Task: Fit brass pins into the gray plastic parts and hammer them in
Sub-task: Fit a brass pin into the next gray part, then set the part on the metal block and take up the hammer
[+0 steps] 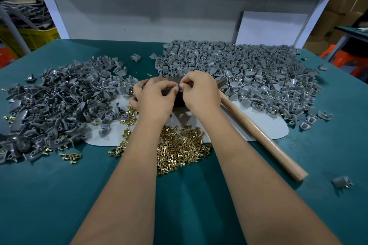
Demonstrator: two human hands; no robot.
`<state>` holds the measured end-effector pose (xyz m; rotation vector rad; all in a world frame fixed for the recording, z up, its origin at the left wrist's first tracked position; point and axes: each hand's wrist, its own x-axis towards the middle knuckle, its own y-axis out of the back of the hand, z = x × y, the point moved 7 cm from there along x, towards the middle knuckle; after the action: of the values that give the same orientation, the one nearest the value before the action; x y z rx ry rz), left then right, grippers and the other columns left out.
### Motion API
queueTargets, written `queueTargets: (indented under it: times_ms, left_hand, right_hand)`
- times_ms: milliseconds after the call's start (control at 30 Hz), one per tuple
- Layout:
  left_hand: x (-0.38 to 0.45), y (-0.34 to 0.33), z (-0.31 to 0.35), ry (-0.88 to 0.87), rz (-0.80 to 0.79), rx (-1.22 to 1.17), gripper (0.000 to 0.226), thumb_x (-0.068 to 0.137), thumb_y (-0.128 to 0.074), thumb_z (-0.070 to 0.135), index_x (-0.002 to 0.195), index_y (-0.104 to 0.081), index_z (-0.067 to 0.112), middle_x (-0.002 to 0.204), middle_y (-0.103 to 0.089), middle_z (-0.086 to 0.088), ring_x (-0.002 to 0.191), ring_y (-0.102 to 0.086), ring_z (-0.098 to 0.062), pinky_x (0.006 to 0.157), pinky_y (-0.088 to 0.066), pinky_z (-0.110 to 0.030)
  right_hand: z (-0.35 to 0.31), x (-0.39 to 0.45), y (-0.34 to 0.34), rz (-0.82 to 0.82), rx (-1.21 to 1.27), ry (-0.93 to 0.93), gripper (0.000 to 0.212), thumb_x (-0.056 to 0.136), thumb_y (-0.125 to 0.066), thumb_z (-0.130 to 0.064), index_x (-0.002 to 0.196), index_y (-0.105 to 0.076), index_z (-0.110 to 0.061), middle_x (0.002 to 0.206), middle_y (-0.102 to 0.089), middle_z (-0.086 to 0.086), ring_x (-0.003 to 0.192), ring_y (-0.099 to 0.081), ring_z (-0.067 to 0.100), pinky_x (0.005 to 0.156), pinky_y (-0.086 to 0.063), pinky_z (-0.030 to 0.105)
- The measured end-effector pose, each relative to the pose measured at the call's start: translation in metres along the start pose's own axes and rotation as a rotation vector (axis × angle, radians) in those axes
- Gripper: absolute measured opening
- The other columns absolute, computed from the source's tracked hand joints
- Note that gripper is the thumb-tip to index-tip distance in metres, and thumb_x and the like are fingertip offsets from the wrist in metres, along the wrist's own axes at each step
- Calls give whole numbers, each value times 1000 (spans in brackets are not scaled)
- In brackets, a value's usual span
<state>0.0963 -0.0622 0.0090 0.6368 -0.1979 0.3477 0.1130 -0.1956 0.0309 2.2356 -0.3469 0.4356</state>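
Both hands are bunched up together over a dark block (177, 99). The left hand (154, 96) and right hand (200, 91) each have their fingertips pinched on one small gray part (178, 88) held between them, just above the block. Looks like a pin is being seated in it, but the pin itself is too small and hidden to tell.

The bit that matters for the next move is the hammer. Its wooden handle (260, 135) starts right under the right wrist beside the block and runs diagonally away toward the near right, so the long axis points back at the right side of the person. The right hand is clearly the nearer one, practically touching the handle. I'd guess that hand drops down for it once the pin's in.

The loose brass pins (179, 145) sit just on the near side of the block, under the forearms. Unfinished gray parts (59, 103) are heaped left of the block, and a bigger pile (249, 65) sits behind and right of it.
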Motion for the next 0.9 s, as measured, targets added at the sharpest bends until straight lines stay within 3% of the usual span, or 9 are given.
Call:
queueTargets:
  times_ms: [167, 500, 633, 733, 900]
  left_hand:
    - [0, 0, 0, 5, 4, 22, 10, 92, -63, 40, 97, -72, 40, 123, -57, 20, 131, -25, -20, 100, -18, -41]
    - [0, -1, 0, 8, 9, 20, 7, 92, -63, 43, 88, -64, 48, 121, -58, 22, 132, -24, -21, 100, -17, -41]
    - [1, -1, -3, 18, 9, 29, 10, 92, -63, 44, 96, -72, 42, 122, -58, 22, 132, -23, -21, 100, -16, -40]
    - [1, -1, -3, 16, 20, 15, 13, 91, -64, 43, 98, -74, 39, 122, -59, 21, 131, -23, -20, 100, -16, -39]
    - [0, -1, -3, 19, 30, 6, 13, 91, -64, 42, 99, -74, 39, 120, -61, 21, 131, -23, -19, 101, -17, -39]
  right_hand:
    - [-1, 3, -1, -38, -39, -32, 15, 87, -63, -25, 73, -64, -29, 92, -66, -2, 86, -60, 22, 79, -52, 40]
    - [-9, -6, 3, 13, -52, 63, 14, 87, -62, -18, 74, -63, -22, 89, -63, -7, 86, -59, 22, 85, -45, 41]
    - [-10, -5, 2, -3, -96, 94, 13, 88, -61, -19, 76, -63, -22, 89, -62, -6, 86, -59, 22, 84, -45, 41]
    - [-10, -2, 2, -38, -116, 63, 14, 90, -61, -20, 76, -62, -23, 86, -58, -9, 87, -58, 22, 84, -45, 38]
    - [-8, 2, 2, -97, -101, -27, 19, 89, -61, -23, 72, -59, -28, 89, -67, -2, 90, -60, 25, 82, -49, 37]
